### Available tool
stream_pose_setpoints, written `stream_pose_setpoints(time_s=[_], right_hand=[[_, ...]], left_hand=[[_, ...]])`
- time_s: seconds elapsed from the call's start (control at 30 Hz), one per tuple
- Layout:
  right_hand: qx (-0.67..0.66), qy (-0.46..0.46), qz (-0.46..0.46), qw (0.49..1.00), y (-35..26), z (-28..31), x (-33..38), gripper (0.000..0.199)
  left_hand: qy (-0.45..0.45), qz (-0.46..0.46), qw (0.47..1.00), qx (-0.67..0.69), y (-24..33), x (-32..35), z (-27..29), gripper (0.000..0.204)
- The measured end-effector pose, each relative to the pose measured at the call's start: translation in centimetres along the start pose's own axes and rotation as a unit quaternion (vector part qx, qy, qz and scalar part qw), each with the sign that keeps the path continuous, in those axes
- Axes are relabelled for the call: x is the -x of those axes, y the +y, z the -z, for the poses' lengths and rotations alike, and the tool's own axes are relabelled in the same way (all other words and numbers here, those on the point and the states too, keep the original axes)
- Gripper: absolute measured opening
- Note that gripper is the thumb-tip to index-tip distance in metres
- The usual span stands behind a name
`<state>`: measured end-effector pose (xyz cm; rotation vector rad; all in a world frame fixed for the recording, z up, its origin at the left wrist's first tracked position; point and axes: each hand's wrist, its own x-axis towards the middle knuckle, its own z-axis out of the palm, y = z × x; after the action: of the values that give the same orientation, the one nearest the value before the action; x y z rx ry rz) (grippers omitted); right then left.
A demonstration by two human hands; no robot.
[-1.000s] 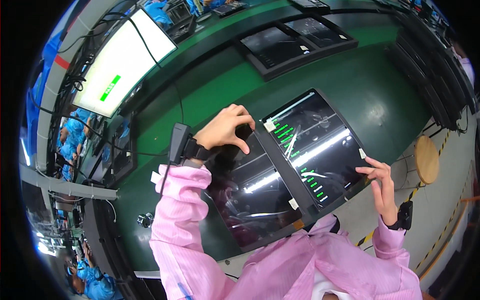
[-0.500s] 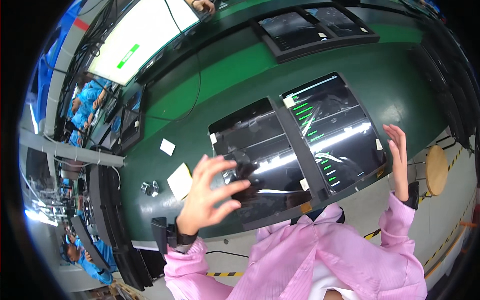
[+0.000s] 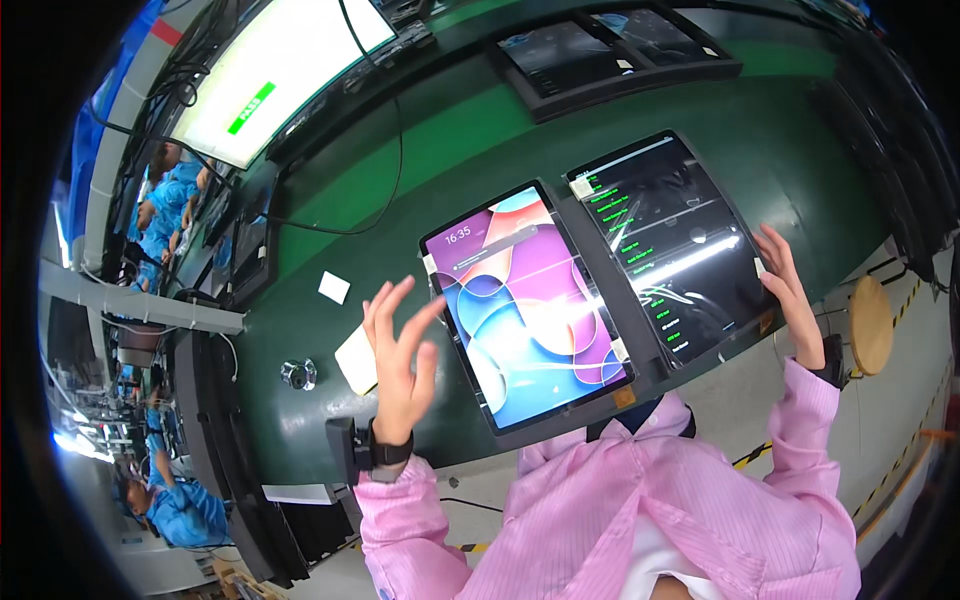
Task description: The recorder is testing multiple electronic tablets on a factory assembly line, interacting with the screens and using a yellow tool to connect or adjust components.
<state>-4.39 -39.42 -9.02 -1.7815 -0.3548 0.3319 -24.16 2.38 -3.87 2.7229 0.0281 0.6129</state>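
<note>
Two tablets lie side by side in a dark tray (image 3: pixel 617 285) in front of me. The left tablet (image 3: pixel 530 320) is lit with a colourful pattern of purple, blue and orange curves. On the right tablet (image 3: pixel 672 235), a black screen shows a column of green lines. My left hand (image 3: pixel 398 365) is raised beside the left tablet's left edge, fingers spread and holding nothing. Along the right tablet's right edge, my right hand (image 3: pixel 793 300) has its fingers stretched out, near a small white tab. Whether its fingertips touch the tablet I cannot tell.
Left on the green table (image 3: pixel 285 425) are a yellowish pad (image 3: pixel 357 362), a white square (image 3: pixel 333 288) and a small shiny object (image 3: pixel 298 375). A bright monitor (image 3: pixel 280 75) and hanging cable stand behind. Another tray of tablets (image 3: pixel 620 85) sits at the back. A round stool (image 3: pixel 870 325) is at right.
The left tablet's screen has gone from dark to lit. My left hand has drawn back from over it to its left side. My right hand has moved closer to the right tablet's edge.
</note>
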Motion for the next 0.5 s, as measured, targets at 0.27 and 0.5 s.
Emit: stream_pose_setpoints(time_s=[0.27,0.5], right_hand=[[0.055,-0.032,0.064,0.996,0.3,0.1,-0.2,0.082],[0.145,-0.026,0.068,0.987,-0.6,-1.1,-0.2,0.094]], left_hand=[[-0.107,-0.024,0.994,0.005,0.8,3.3,-1.4,0.042],[0.016,0.063,0.998,-0.002,1.2,3.9,-0.9,0.05]])
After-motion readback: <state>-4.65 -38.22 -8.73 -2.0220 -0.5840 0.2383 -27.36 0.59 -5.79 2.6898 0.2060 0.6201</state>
